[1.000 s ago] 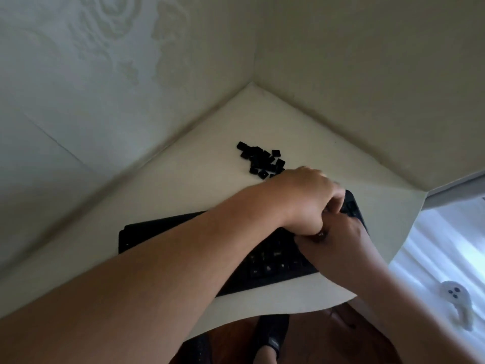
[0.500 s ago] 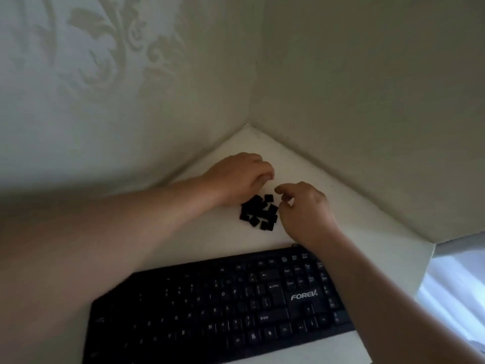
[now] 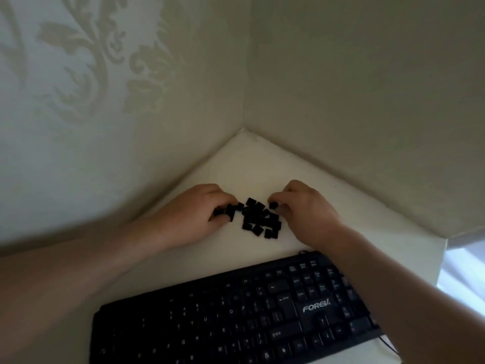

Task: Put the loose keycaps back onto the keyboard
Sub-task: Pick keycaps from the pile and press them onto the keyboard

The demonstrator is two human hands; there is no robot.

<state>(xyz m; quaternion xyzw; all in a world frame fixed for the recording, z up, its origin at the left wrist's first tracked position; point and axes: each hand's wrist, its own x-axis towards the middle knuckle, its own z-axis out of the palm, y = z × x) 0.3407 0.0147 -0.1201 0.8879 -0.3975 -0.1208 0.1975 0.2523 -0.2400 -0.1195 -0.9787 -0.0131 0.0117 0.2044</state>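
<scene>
Black keycaps (image 3: 262,219) between both hands — left hand (image 3: 199,214) fingers curled on several, right hand (image 3: 301,208) pinching one

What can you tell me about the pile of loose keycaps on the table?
The pile of loose keycaps is a small heap of black, plastic-looking square caps, tumbled at mixed angles on the white table near the wall corner, beyond the keyboard and apart from it. The left hand grips a few caps at its left edge; the right hand pinches one at its upper right. Legends are too dark to read.
</scene>
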